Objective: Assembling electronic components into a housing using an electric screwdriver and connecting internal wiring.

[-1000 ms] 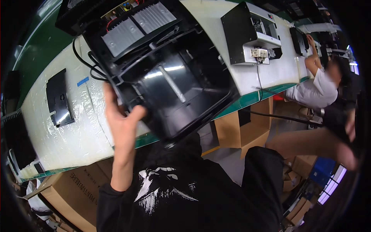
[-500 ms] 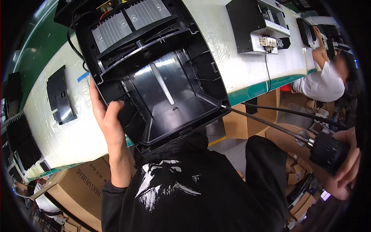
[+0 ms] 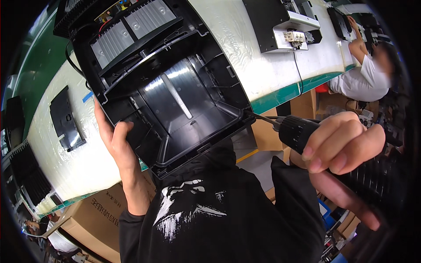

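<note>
A large black plastic housing (image 3: 188, 127), open on top, is tilted toward me with its near edge close to my chest. Metal heat sinks (image 3: 131, 30) with fins sit in its far part. My left hand (image 3: 120, 144) grips the housing's left wall, thumb over the rim and fingers outside. In my right hand (image 3: 344, 142) is a black electric screwdriver (image 3: 298, 131), lying nearly level and pointing left. Its thin bit (image 3: 262, 118) meets the near right corner of the housing; the tip is hidden there.
On the film-covered table lie a black panel (image 3: 68, 118) at left and a black and white metal unit (image 3: 280, 28) at right. A cardboard box (image 3: 90, 217) stands below the table's left edge. A co-worker in a white shirt (image 3: 364, 81) sits at far right.
My right hand has brought the screwdriver left, close to the housing, and much less of the bit shows. The housing and my left hand have shifted slightly left.
</note>
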Demonstrator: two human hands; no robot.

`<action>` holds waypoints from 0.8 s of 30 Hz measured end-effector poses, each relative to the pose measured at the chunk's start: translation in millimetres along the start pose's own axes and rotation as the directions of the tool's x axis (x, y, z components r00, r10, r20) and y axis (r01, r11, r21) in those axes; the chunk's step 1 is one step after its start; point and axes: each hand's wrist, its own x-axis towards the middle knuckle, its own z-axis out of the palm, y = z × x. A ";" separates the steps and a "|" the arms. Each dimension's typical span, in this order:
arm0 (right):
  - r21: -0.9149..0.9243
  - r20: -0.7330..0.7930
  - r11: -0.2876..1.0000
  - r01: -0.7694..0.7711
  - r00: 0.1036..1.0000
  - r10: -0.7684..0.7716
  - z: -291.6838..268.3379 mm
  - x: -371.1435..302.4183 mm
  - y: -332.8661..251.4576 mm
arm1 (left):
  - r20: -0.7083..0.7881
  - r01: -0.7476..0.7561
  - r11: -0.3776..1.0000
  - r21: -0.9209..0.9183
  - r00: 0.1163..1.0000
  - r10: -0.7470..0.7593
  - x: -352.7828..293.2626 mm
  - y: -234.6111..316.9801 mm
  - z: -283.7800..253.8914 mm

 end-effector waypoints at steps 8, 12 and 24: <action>0.198 -0.204 0.974 -0.112 0.967 0.152 17.5 -3.2 10.2 | -0.012 0.008 1.000 0.006 1.000 -0.008 -0.5 1.8 2.0; 0.189 -0.214 0.980 -0.054 0.972 0.095 15.6 -5.7 12.4 | -0.003 0.008 1.000 0.016 1.000 -0.008 -0.3 3.6 3.7; 0.171 -0.221 0.985 -0.004 0.974 0.043 14.9 -5.5 20.4 | 0.012 0.000 1.000 0.021 1.000 -0.001 0.3 3.8 4.2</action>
